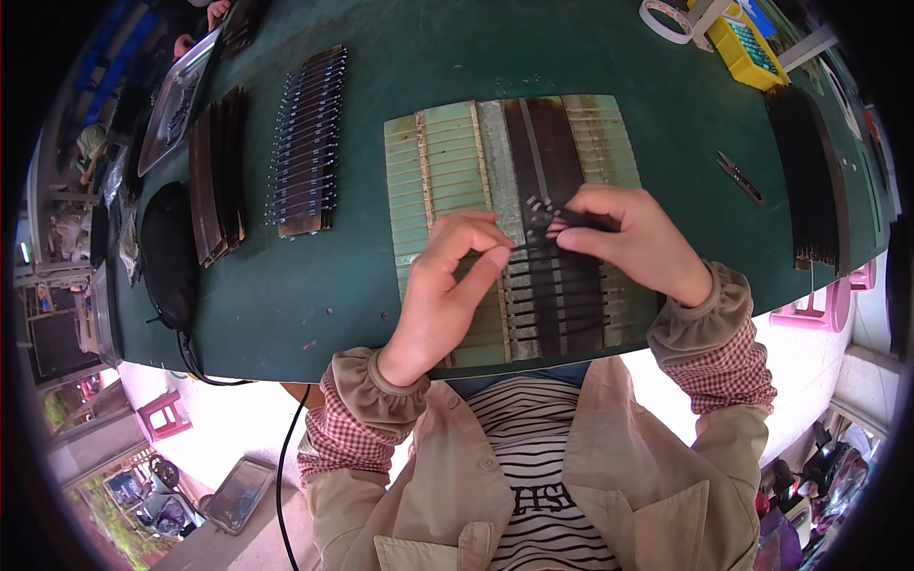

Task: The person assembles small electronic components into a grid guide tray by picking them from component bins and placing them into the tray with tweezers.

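Observation:
A flat light-green slotted board (405,186) lies in front of me, with a dark brown double strip (547,133) running down it. In the lower rows, several thin black pieces (557,309) lie side by side across the grooves and the strip. My right hand (633,233) is closed round a small bundle of thin dark pieces (545,211) with pale tips, blurred by motion, above the strip. Left of it, my left hand (446,285) hovers over the board, thumb and forefinger pinched together; what is between them, if anything, is too small to tell.
At left lie a banded rack of thin pieces (309,143), dark brown strips (217,176), a black pouch-like object (169,257) with a cable and a metal tray (179,100). At right are small snips (741,178), a dark stack (807,176), a yellow bin (747,62) and tape (666,21).

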`<state>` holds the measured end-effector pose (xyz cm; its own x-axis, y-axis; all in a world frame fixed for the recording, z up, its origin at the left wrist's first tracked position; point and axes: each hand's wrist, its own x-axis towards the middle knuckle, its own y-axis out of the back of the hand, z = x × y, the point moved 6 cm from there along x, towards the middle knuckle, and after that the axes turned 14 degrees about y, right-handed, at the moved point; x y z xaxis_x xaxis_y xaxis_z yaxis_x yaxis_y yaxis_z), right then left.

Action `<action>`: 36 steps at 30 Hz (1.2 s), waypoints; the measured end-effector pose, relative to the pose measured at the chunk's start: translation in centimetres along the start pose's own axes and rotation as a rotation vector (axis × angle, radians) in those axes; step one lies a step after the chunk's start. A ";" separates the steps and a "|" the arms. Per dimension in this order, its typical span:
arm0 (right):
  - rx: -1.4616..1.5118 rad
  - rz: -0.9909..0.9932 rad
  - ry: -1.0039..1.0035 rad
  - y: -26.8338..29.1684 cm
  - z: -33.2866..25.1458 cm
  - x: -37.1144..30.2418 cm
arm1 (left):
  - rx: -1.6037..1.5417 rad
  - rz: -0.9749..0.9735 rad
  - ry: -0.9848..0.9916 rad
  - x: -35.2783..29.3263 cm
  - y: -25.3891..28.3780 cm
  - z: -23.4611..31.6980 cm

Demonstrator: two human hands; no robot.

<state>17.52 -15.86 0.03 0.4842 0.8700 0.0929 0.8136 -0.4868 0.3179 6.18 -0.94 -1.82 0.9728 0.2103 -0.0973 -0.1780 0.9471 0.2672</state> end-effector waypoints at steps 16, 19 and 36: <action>-0.217 0.121 0.060 0.0 1.7 0.3 | 0.476 0.153 -0.176 -0.8 0.1 1.5; -0.313 0.117 0.122 -0.3 1.1 0.2 | 0.605 0.131 -0.219 -1.1 -1.0 2.0; -0.047 -0.010 0.092 0.5 -1.0 0.8 | -0.073 -0.062 0.086 1.6 -0.2 0.1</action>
<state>18.01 -15.36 1.18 0.4429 0.8793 0.1751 0.8011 -0.4758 0.3631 7.81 -0.85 -1.91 0.9665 0.1682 -0.1938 -0.1316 0.9733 0.1883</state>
